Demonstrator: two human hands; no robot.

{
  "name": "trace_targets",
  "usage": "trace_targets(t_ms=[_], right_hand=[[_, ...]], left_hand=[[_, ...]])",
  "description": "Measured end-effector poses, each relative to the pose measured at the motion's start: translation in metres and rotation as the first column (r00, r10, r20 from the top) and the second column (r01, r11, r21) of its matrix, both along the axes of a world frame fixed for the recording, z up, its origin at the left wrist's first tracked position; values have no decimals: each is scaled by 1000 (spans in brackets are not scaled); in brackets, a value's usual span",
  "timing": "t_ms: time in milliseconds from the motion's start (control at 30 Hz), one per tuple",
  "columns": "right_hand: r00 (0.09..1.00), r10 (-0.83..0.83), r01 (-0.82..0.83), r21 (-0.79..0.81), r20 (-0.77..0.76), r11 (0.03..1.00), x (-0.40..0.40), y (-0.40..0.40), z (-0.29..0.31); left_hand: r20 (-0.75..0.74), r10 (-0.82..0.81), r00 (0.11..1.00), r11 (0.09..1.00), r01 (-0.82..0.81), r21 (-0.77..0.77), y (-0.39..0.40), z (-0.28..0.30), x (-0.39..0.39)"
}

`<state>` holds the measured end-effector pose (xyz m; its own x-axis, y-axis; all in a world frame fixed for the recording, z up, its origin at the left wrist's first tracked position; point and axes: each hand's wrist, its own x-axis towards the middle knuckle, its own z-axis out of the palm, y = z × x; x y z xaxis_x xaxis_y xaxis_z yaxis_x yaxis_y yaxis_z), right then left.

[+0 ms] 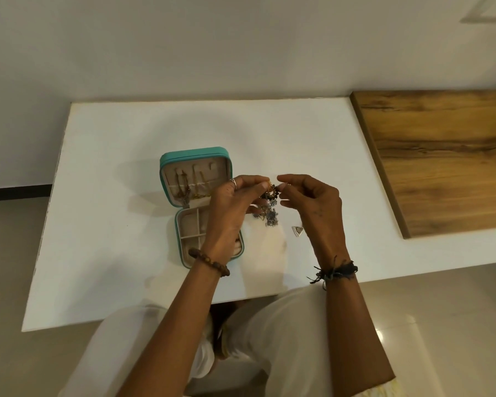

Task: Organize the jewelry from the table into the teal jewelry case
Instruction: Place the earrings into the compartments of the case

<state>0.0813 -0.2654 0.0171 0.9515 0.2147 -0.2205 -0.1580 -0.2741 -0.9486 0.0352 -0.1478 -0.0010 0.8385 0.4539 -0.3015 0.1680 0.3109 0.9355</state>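
Head view: left hand [235, 202] and right hand [312, 204] both pinching dark beaded jewelry [271, 193], at three o'clock from open teal case [195, 179].

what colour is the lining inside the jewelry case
Beige or cream; the jewelry case is teal outside. It shows best in the head view, on the open lid's inside.

A plain room in a home, it seems: a smooth white rectangular table [155, 133] against a bare off-white wall [212, 38], a brown wood-grain panel [441, 159], glossy beige floor tiles [9, 267].
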Motion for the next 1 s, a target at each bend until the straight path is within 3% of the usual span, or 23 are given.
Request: trace_targets(t_ms=[300,633,867,1000], right_hand=[[999,-29,32,117,-21,993,3,0,2],[986,7,12,106,-169,994,3,-2,-4],[989,9,2,71,-148,997,2,-4,1],[985,107,-94,101,-132,990,1,-4,6]], left_hand=[[15,-98,995,992,96,88,1,4,1],[55,-80,995,996,82,-34,0,-3,1],[55,-57,997,992,63,-107,0,-6,2],[60,-33,998,993,39,-110,1,-7,3]])
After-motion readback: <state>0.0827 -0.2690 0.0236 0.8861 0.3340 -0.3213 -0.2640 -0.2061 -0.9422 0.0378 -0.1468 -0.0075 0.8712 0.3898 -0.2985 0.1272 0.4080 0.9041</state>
